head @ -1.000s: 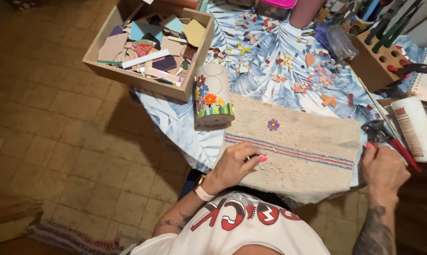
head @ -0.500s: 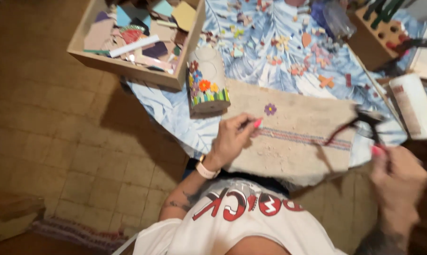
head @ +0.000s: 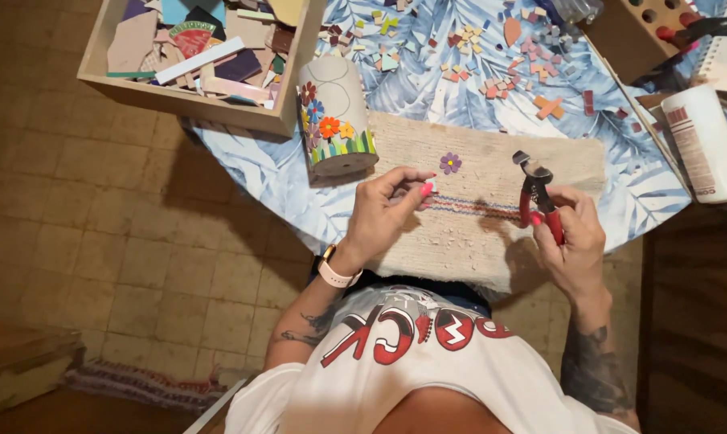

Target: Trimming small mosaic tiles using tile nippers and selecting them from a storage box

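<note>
**Hands over a woven mat, nippers in the right**

Head view: The left hand [head: 387, 210] hovers over the beige mat [head: 492, 241] near the centre of the frame, thumb and fingertips pinched together; whether a small piece sits between them cannot be told. The right hand [head: 568, 241], at 3 o'clock from the left, is closed around the red handles of a pair of nippers [head: 536, 193], whose dark jaws point toward 12 o'clock, above the mat. Between the two hands, slightly toward 12 o'clock, a small purple flower [head: 450, 163] lies on the mat.

At 11 o'clock from the left hand stands a cylinder [head: 335, 120] decorated with coloured mosaic flowers and green blades, just beside the mat's edge. Further toward 10 o'clock a wooden box [head: 186, 98] holds broken tile pieces in many colours. Loose tile bits [head: 492, 56] are scattered over the blue leaf-patterned cloth [head: 259, 173] at 12 o'clock. At 2 o'clock from the right hand lies a white bottle [head: 705, 145] with a reddish label band, and above it a wooden block [head: 632, 36] with round holes.
</note>
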